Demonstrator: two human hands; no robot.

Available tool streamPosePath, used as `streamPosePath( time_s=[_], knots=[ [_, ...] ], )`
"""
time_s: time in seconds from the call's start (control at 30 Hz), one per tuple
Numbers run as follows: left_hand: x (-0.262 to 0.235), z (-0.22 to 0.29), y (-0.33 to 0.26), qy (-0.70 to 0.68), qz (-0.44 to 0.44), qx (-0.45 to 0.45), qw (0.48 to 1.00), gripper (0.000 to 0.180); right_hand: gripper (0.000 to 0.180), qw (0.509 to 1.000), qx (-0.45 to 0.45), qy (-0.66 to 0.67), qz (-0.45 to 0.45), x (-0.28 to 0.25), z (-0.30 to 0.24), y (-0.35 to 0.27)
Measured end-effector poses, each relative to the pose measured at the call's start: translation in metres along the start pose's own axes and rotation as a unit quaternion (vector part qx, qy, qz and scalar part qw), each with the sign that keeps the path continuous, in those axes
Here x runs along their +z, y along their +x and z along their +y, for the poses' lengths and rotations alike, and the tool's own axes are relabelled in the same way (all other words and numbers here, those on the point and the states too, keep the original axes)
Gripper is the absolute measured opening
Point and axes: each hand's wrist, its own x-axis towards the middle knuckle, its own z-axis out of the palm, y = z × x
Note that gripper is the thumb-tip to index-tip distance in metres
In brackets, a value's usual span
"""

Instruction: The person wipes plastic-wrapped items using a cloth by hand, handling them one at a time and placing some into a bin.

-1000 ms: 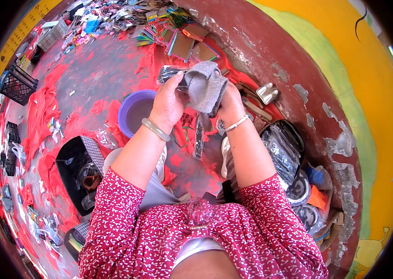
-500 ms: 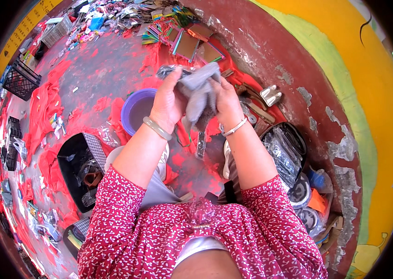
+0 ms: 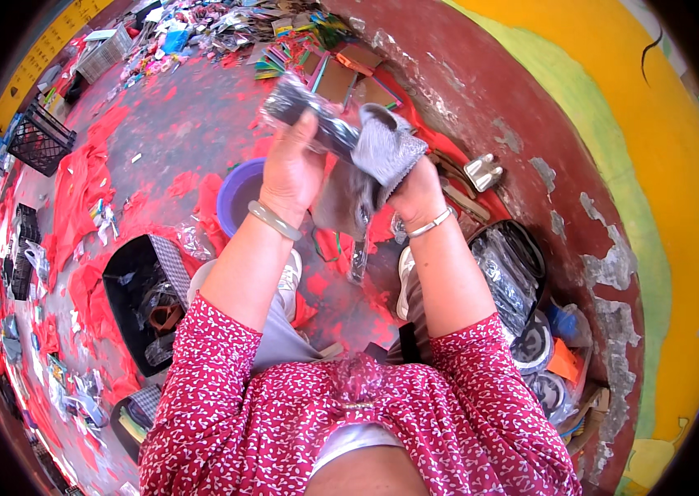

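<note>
My left hand (image 3: 297, 169) grips a long dark object in see-through plastic wrap (image 3: 295, 106); it slants from upper left down to the right, and its kind does not show. Around its lower right end my right hand (image 3: 418, 194) holds a grey cloth (image 3: 389, 153), bunched so that the fingers are mostly hidden under it. The cloth touches the wrapped object. Below the hands, between my shoes, a narrow plastic-wrapped strip (image 3: 358, 260) is visible. A purple basin (image 3: 224, 202) stands just left of my left forearm.
On the left sits a black box (image 3: 122, 273) with items inside. To the right are a round black container (image 3: 538, 248) of plastic-wrapped things and a peeling red wall (image 3: 523, 107). Stacked boards (image 3: 337, 80) and a heap of small goods (image 3: 200, 37) lie at the far side.
The wrapped object has come into fuller view, raised up and to the left. My right hand has shifted right with the grey cloth, now gathered around the object's end.
</note>
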Motion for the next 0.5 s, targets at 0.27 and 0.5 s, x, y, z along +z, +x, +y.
streamPosePath(
  time_s=[0.27,0.5],
  knots=[
    [-0.042,0.016,0.016,-0.054,0.245,-0.014,0.968,0.017,0.049,0.989,-0.132,-0.057,-0.024,0.010,-0.035,-0.015],
    [-0.015,-0.006,0.002,-0.053,0.219,-0.146,0.963,0.020,0.040,0.638,-0.131,-0.756,-0.071,0.003,0.004,-0.011]
  ],
)
